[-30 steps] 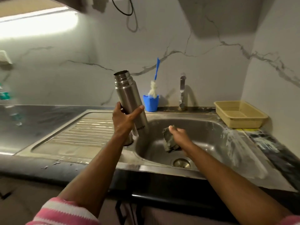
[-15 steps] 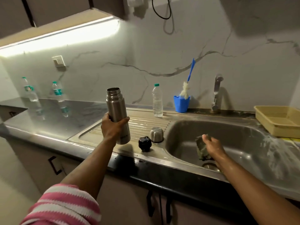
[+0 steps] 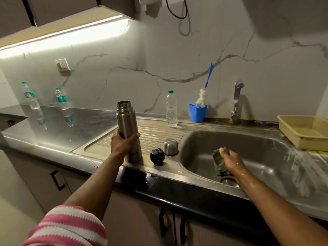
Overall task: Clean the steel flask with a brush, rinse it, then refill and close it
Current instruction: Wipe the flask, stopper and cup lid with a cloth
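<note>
So the steel flask [image 3: 129, 130] has come out of the sink area and is now over on the draining board, upright, mouth open, base at or just above the ribbed steel (can't tell if it's fully set down). A second ago it was tilted and held up over the basin edge, so it's been carried left and lowered. The left hand [image 3: 122, 143] keeps its grip wrapped around the lower body of the flask. Just beside it sit the black stopper [image 3: 156, 156] and the steel cap [image 3: 170, 147], both off, so closing is clearly not done yet. The right hand [image 3: 232, 162] hasn't really moved: it's down in the sink [image 3: 266, 157] with its grip closed on a grubby sponge [image 3: 219, 164], near the drain. Looks to me like the outside scrub is wrapping up and the flask is being parked. The brush [image 3: 206, 87] is standing in the blue cup [image 3: 197, 113] by the tap [image 3: 237, 100], untouched right now, and a water bottle [image 3: 171, 110] waits at the back of the worktop [image 3: 53, 128], probably for the refill.
</note>
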